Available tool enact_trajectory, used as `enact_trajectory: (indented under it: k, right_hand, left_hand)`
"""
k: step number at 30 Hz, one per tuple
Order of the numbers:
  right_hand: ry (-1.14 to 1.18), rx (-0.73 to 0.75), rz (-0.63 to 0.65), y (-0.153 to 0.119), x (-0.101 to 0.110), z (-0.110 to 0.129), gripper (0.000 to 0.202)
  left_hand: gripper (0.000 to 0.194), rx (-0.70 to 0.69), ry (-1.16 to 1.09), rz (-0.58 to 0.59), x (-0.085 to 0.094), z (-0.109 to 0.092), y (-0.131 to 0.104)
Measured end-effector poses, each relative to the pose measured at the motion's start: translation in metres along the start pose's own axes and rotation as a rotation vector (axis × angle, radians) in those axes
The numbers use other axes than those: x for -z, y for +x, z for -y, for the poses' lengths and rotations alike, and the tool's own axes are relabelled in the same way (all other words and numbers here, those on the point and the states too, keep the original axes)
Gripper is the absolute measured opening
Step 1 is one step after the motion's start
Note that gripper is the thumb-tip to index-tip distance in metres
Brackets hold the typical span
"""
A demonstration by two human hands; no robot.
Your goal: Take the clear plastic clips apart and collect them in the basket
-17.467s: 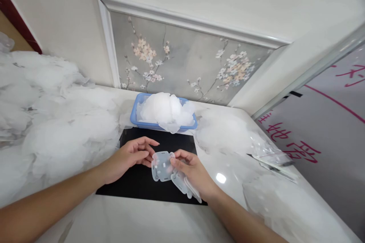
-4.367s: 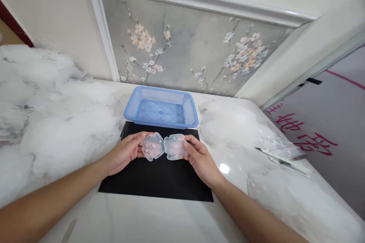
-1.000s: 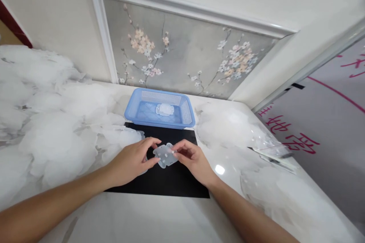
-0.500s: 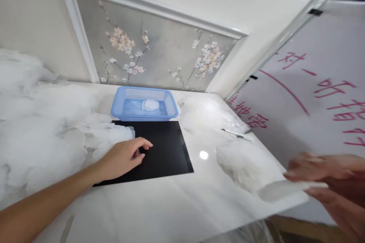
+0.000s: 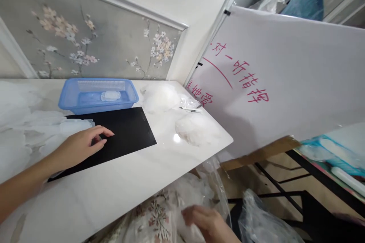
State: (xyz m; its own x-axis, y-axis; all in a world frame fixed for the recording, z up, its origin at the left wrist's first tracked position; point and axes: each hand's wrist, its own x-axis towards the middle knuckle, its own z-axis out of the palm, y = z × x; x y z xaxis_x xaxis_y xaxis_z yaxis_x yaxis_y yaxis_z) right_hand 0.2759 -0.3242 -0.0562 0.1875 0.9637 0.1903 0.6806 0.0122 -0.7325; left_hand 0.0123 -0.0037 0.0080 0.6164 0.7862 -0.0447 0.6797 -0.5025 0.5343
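My left hand (image 5: 81, 146) rests over the near left part of a black flat board (image 5: 129, 127). Its thumb and fingers are bent but apart, and I see nothing between them. Just behind the fingers lie thin, translucent white pieces with scalloped edges (image 5: 75, 125), partly covered by the hand. My right hand (image 5: 209, 224) is below the table's front edge, in front of a clear plastic bag (image 5: 194, 190) holding whitish material. Motion smears its fingers, so whether they hold anything is unclear.
A blue plastic basket (image 5: 98, 108) with a few white pieces inside stands behind the board. White piles (image 5: 14, 121) cover the left side. Two whitish heaps (image 5: 196, 129) and a thin tool (image 5: 190, 110) lie at right. A whiteboard (image 5: 285, 64) with red writing leans beyond the table's end.
The view has swung right. My right hand has dropped from beside the table's right corner, where a white blurred shape was near it, to the bag below. My left hand stays by the white pieces.
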Motion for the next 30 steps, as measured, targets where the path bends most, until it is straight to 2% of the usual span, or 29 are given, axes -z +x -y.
enact_trajectory:
  k: [2, 5, 7, 9, 13, 17, 23, 26, 30]
  right_hand:
    - [0.147, -0.146, -0.052, 0.001, 0.003, -0.001, 0.019]
    - [0.428, -0.394, -0.26, 0.015, 0.011, -0.002, 0.021]
    - [0.632, -0.48, -0.294, 0.026, 0.01, 0.001, 0.03]
    - [0.776, -0.517, -0.271, 0.037, 0.006, 0.007, 0.033]
    - [0.917, -0.518, -0.179, 0.051, -0.003, 0.023, 0.03]
    - [0.96, -0.479, -0.076, 0.067, -0.007, 0.036, 0.026]
    - [0.899, -0.382, 0.075, 0.103, -0.012, 0.056, 0.027]
    - [0.878, -0.313, 0.143, 0.13, -0.022, 0.063, 0.029]
    - [0.865, -0.215, 0.194, 0.169, -0.042, 0.072, 0.029]
  left_hand:
    - [0.029, 0.007, -0.001, -0.011, 0.001, -0.005, -0.001]
    - [0.027, 0.017, -0.003, 0.005, 0.004, -0.015, -0.005]
    - [0.027, 0.027, 0.005, 0.032, 0.007, -0.02, -0.007]
    - [0.027, 0.02, 0.014, 0.047, 0.008, -0.021, -0.009]
    - [0.028, -0.028, 0.007, 0.02, 0.006, -0.014, -0.01]
    - [0.027, -0.085, -0.032, -0.006, 0.0, -0.01, -0.01]
    - [0.031, -0.144, -0.079, 0.001, -0.005, -0.021, -0.019]
    - [0.034, -0.112, -0.274, 0.062, -0.007, -0.027, -0.025]
    - [0.044, -0.017, -0.771, 0.215, -0.015, -0.028, -0.031]
